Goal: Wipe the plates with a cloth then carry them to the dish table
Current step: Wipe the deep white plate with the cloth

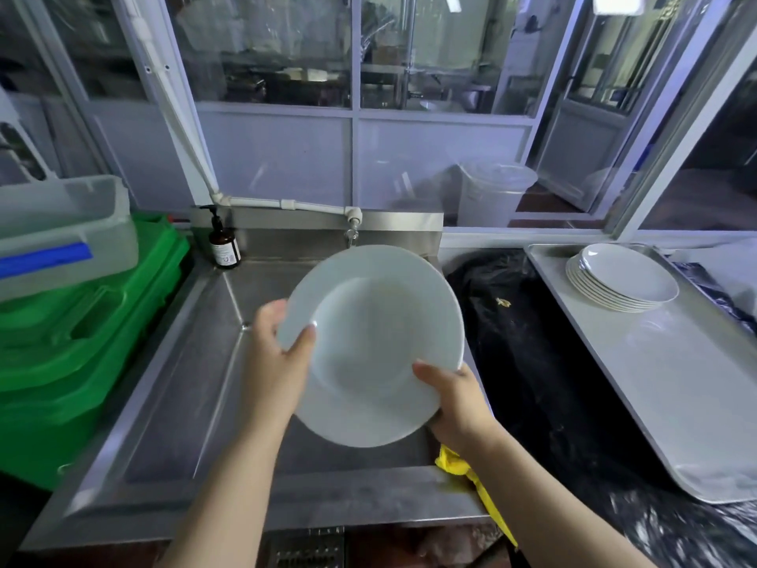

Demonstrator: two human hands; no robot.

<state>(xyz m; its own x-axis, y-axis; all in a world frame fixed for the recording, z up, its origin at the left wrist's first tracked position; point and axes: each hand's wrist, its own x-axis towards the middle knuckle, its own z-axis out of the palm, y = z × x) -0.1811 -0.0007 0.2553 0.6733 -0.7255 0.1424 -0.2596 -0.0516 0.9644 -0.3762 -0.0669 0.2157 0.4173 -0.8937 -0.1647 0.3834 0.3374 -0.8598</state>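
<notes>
White china, a wide-rimmed plate [370, 346], is held over the steel sink [196, 387], tilted with its face toward the person. The left hand [275, 354] pinches the left rim, thumb on the face; the right hand [452, 397] grips the lower right rim. Its long axis seems to run from upper left to lower right. A yellow cloth [475, 481] lies draped on the sink's front edge, in neither hand. A stack of plates [622, 280] already sits on the metal tray [676, 383] to the right, so I judge this one near carrying.

Dim bluish light, edges perhaps blurred
</notes>
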